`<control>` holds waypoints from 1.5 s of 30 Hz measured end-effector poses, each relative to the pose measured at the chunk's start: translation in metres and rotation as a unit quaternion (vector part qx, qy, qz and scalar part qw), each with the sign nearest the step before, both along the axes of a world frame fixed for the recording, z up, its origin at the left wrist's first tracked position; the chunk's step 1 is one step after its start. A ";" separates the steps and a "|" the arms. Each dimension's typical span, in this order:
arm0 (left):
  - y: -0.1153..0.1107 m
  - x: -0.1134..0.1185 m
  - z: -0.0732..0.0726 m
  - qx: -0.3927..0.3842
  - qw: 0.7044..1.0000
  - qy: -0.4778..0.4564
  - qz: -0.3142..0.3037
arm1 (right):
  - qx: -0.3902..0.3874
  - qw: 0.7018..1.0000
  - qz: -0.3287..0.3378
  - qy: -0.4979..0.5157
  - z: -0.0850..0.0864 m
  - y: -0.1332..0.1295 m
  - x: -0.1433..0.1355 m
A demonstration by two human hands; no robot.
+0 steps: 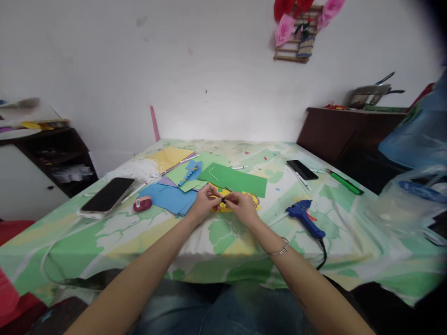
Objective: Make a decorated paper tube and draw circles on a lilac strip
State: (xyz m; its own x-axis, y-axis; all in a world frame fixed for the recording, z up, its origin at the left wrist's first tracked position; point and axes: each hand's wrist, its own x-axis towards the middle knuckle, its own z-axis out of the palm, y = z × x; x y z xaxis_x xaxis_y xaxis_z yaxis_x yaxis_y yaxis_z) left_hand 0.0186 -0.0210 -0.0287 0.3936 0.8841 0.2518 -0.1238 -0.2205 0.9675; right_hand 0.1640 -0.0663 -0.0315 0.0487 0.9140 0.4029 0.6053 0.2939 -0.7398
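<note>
My left hand [204, 204] and my right hand [245, 210] meet over the middle of the table, fingertips pinched together. Between them is a tiny dark green piece [223, 200], too small to name. Both hands seem to grip it. Beneath and just behind the fingers lies a yellow piece [226, 191], largely covered by the hands. A thin curved loop [256, 201] shows beside my right hand; its kind is unclear. Green paper [240, 179] lies flat just beyond, with a thin white strip [213, 174] on it. Blue paper [174, 199] spreads beside my left hand.
A blue glue gun [305, 217] lies at right, its cord over the table edge. Beyond are a black phone [302, 169] and a green cutter knife [345, 182]. At left are another phone [108, 194], a dark red tape dispenser [142, 203] and white shredded strands [134, 171].
</note>
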 end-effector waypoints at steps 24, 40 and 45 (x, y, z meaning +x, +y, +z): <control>0.001 0.002 -0.003 0.015 0.999 0.031 0.015 | 0.024 0.997 -0.039 -0.061 0.002 -0.004 0.002; 0.002 0.004 -0.004 0.035 0.998 0.037 0.025 | 0.033 0.970 -0.194 -0.141 0.019 -0.049 0.033; 0.005 0.005 -0.009 0.060 0.996 0.043 0.047 | -0.025 0.900 -0.382 -0.206 0.031 -0.097 0.079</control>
State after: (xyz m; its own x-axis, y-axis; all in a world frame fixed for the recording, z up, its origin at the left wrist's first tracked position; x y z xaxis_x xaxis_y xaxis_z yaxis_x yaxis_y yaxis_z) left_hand 0.0234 -0.0156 -0.0379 0.3354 0.8834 0.3272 -0.0142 -0.3426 0.9394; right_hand 0.2431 -0.1635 -0.0005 0.5269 0.6943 0.4902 0.8429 -0.3524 -0.4067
